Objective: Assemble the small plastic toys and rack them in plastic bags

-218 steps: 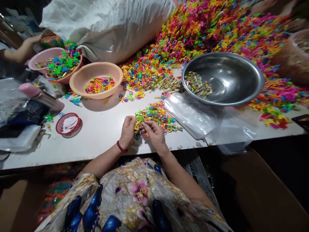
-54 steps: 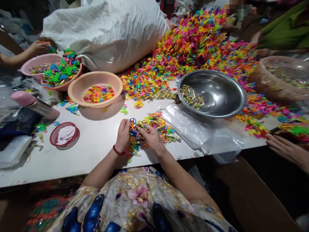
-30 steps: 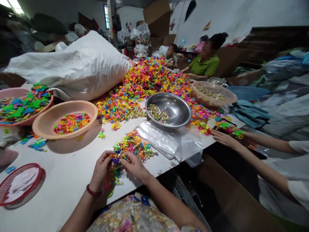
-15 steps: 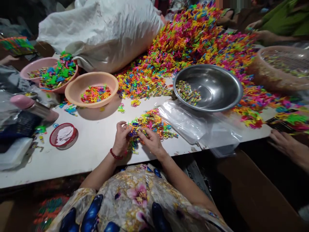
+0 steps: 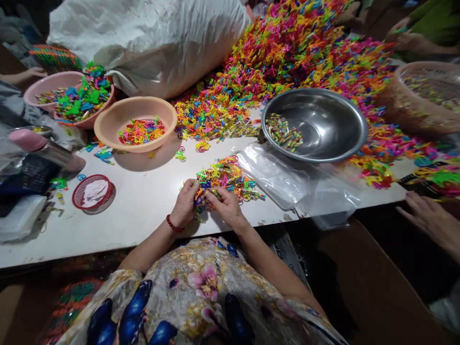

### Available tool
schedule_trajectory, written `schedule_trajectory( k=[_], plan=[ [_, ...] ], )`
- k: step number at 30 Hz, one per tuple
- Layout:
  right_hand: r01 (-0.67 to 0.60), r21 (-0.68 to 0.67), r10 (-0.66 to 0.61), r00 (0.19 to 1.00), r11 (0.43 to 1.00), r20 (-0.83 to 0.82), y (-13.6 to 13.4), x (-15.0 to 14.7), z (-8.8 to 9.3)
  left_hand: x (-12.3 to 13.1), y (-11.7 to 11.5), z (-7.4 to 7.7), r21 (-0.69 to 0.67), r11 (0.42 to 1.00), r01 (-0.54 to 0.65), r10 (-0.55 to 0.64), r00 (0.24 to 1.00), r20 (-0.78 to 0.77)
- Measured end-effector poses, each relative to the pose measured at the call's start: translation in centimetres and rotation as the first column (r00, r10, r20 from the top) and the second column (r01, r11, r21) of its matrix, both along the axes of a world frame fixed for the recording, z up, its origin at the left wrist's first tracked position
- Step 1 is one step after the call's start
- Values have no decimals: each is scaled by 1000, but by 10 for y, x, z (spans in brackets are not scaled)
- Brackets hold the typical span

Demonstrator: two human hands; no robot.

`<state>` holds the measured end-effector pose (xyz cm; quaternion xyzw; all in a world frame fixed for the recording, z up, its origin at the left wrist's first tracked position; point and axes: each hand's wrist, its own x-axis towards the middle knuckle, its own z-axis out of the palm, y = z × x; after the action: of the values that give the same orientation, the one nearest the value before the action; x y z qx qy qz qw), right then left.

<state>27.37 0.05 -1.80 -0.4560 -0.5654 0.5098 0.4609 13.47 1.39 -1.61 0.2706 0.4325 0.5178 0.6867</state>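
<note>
My left hand (image 5: 184, 205), with a red bead bracelet at the wrist, is closed on a small plastic piece (image 5: 199, 193) of orange and purple at the near edge of a loose heap. Close beside it, my right hand (image 5: 227, 209) pinches a small yellow-green piece (image 5: 214, 193) between thumb and fingers. The two hands almost meet. Just beyond them lies the small heap of bright plastic pieces (image 5: 228, 173) on the white table (image 5: 143, 211). The exact shape of the held pieces is too small to make out.
A steel bowl (image 5: 325, 129) and clear plastic bags (image 5: 275, 179) lie to the right. An orange basin (image 5: 134, 105), a red basket (image 5: 108, 184) and a pink-capped bottle (image 5: 59, 155) stand left. Behind are a white sack (image 5: 151, 43) and a large colourful pile (image 5: 283, 52). Another person's hand (image 5: 431, 215) is at right.
The hands have stayed together at the heap with only slight finger movement. The whole view has shifted a little. At the left, a person's hand by the striped bundle shows more.
</note>
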Motion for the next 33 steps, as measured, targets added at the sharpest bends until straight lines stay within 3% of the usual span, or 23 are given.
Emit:
schedule_trajectory(
  k=[9,14,18,25,28,30,32,33],
  plan=[
    [17,54,-22,996,998,86,-2,3,-4,2,-1,4,24,999,32,-31,997,-68],
    [3,60,-6,999,998,49,-1,4,-6,0,0,-2,42,999,28,-22,992,-123],
    [-22,164,-1,991,986,136,-2,4,-6,-4,3,-9,99,995,21,4,969,-247],
    [-105,215,38,955,971,294,-8,1,-5,-7,9,-12,181,982,50,19,933,-360],
    [-72,251,-19,940,965,341,2,13,-5,-10,30,-16,215,975,48,52,898,-436],
    [18,306,-138,918,952,373,12,26,-7,-17,56,-21,211,977,-15,121,856,-502],
    [124,377,-289,859,918,422,21,40,-8,-28,89,-27,221,971,-94,215,748,-628],
    [167,409,-355,822,897,445,25,46,-8,-34,106,-29,248,962,-119,263,656,-708]
  ],
)
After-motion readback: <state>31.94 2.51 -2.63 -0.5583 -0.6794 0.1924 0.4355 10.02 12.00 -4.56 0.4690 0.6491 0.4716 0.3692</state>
